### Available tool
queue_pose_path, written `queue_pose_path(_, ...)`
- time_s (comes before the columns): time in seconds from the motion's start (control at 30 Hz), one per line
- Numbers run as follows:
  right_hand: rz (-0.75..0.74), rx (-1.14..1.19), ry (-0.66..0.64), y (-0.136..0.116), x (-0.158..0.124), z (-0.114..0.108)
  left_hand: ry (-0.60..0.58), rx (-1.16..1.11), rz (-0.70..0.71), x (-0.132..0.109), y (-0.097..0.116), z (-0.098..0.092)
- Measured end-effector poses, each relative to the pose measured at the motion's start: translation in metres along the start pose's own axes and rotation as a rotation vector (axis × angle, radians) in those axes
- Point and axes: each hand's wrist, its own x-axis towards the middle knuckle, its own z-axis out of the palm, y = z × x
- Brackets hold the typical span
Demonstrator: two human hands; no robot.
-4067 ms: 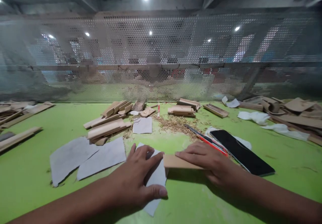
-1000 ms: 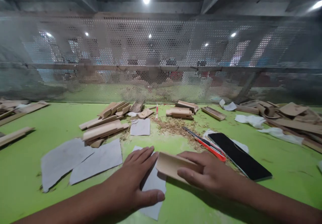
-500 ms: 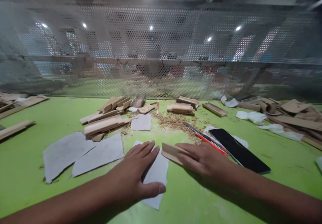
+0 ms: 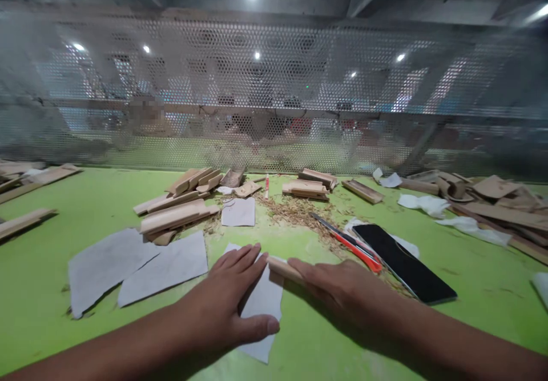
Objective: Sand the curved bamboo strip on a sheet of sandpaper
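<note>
Green and littered, the table [image 4: 98, 198] is running back to a mesh [image 4: 274, 84], and everything behind that is showing only as blur. The left hand [image 4: 222, 298] is lying open and flat, fingers spread, pinning a grey sheet [image 4: 263, 301] to the table near the front edge. The right hand [image 4: 342, 289] is closing over a strip [image 4: 280, 267] of pale wood, fingers laid along its top, its free end resting on the sheet's right edge, just beside the left fingertips.

The strip is looking light, stiff and thin (likely to snap if bent across its width), so it is probably best held along its long edges near the middle. The sheet is looking limp and apt to slide unless it is pressed down flat.

Most of the strip is hiding under the right hand, so its length and the thumb's placement are hard to tell. Two loose sheets [image 4: 111, 264] are lying to the left, a wood pile [image 4: 175, 212] and shavings [image 4: 295, 209] further back, and a cutter [image 4: 351, 244] and phone [image 4: 402, 261] to the right.
</note>
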Motion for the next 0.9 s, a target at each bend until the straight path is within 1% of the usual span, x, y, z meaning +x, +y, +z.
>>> queue_pose_path(0.07,-0.092,-0.123,0.039,0.0007,-0.0038,0.0051,0.007,0.002,-0.004,-0.0001,-0.0007,0.0017)
queue_pose_path(0.13,-0.165,-0.169,0.058,0.0012,-0.0055,0.0074,0.008,0.010,0.008,-0.0001,-0.0011,0.0026)
queue_pose_path(0.17,-0.172,-0.184,0.067,0.0016,-0.0053,0.0072,0.009,0.016,0.011,0.0000,-0.0011,0.0026)
queue_pose_path(0.27,-0.102,-0.243,0.087,0.0029,-0.0031,0.0043,-0.002,0.031,-0.012,0.0006,-0.0008,0.0020)
queue_pose_path(0.3,-0.106,-0.254,0.086,0.0028,-0.0026,0.0035,-0.008,0.037,-0.017,0.0009,-0.0008,0.0019)
queue_pose_path(0.4,-0.210,-0.238,0.075,0.0015,-0.0021,0.0032,-0.007,0.041,-0.003,0.0015,-0.0014,0.0026)
queue_pose_path(0.43,-0.210,-0.244,0.073,0.0011,-0.0021,0.0034,0.003,0.034,0.001,0.0014,-0.0018,0.0031)
queue_pose_path(0.53,-0.143,-0.290,0.100,0.0004,-0.0024,0.0032,0.034,0.001,0.002,0.0008,-0.0030,0.0045)
queue_pose_path(0.63,-0.232,-0.236,0.079,-0.0002,-0.0029,0.0026,0.039,0.003,0.035,0.0003,-0.0037,0.0052)
queue_pose_path(0.67,-0.237,-0.220,0.072,0.0000,-0.0031,0.0024,0.039,0.005,0.044,0.0001,-0.0036,0.0051)
queue_pose_path(0.7,-0.215,-0.215,0.064,0.0004,-0.0032,0.0022,0.038,0.007,0.043,-0.0001,-0.0032,0.0049)
queue_pose_path(0.77,-0.137,-0.237,0.089,0.0006,-0.0035,0.0021,0.028,0.012,0.012,-0.0005,-0.0021,0.0043)
queue_pose_path(0.8,-0.120,-0.241,0.099,-0.0001,-0.0038,0.0023,0.022,0.016,-0.005,-0.0006,-0.0015,0.0039)
queue_pose_path(0.9,-0.227,-0.193,0.097,-0.0026,-0.0053,0.0038,0.011,0.033,0.013,-0.0006,-0.0002,0.0028)
